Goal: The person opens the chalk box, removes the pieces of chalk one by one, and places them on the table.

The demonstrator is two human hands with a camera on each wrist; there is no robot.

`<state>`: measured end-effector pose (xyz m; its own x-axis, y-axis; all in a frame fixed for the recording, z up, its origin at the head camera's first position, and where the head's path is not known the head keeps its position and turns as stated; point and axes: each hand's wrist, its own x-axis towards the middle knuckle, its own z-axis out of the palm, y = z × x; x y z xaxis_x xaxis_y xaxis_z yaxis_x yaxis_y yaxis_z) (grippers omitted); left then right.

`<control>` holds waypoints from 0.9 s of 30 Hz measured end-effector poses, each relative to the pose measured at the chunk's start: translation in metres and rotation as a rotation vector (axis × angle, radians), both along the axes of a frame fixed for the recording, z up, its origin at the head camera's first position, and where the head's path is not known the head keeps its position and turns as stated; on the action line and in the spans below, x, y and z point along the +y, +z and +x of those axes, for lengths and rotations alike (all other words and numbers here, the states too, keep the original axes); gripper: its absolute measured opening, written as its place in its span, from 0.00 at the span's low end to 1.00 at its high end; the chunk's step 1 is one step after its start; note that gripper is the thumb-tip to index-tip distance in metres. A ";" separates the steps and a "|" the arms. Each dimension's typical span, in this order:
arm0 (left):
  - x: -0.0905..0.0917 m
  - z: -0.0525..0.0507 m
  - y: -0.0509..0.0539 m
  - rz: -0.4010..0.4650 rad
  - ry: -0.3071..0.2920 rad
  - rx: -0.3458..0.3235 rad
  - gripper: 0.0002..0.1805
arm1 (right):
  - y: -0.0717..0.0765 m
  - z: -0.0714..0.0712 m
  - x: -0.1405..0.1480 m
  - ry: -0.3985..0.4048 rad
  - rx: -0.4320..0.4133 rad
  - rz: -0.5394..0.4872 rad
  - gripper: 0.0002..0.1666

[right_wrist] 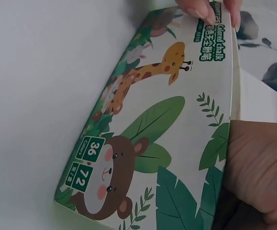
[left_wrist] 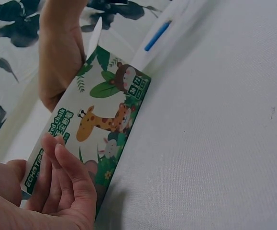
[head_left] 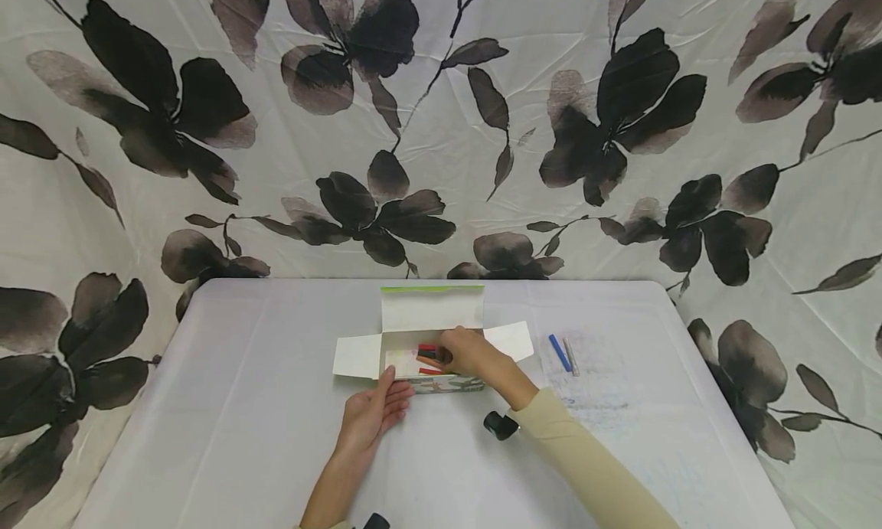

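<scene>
An open white cardboard box (head_left: 432,310) holds red, black and orange chalk sticks (head_left: 430,371). My left hand (head_left: 365,418) is at its front left corner, thumb at the rim and fingers along the front. In the left wrist view, those fingers (left_wrist: 64,177) lie against the printed animal side of the box (left_wrist: 97,112). My right hand (head_left: 475,358) reaches over the front rim into the box beside the chalk; its fingertips are hidden. The right wrist view shows the printed side (right_wrist: 148,120), part of my right hand (right_wrist: 262,167) behind it and left fingertips (right_wrist: 198,10) at its top edge.
Right of the box, a blue stick (head_left: 559,353) and a greyish stick (head_left: 570,357) lie on the white table cover (head_left: 241,406), which has faint coloured smudges there. The box's side flaps (head_left: 357,357) are spread outward. A floral cloth (head_left: 427,131) hangs behind.
</scene>
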<state>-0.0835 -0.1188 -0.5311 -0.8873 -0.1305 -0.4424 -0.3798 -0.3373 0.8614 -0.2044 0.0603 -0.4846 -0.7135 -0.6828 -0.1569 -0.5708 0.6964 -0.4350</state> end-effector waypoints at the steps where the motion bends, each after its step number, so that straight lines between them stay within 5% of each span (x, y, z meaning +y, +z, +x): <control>1: 0.000 0.000 0.000 -0.001 0.000 0.001 0.35 | 0.000 0.000 0.000 -0.001 -0.009 0.000 0.05; 17: 0.000 0.000 -0.001 -0.019 -0.012 0.004 0.35 | -0.002 -0.002 -0.002 0.074 -0.033 0.003 0.02; 27: 0.000 -0.001 -0.001 -0.020 -0.004 0.003 0.37 | 0.012 -0.007 0.023 0.174 -0.081 -0.229 0.09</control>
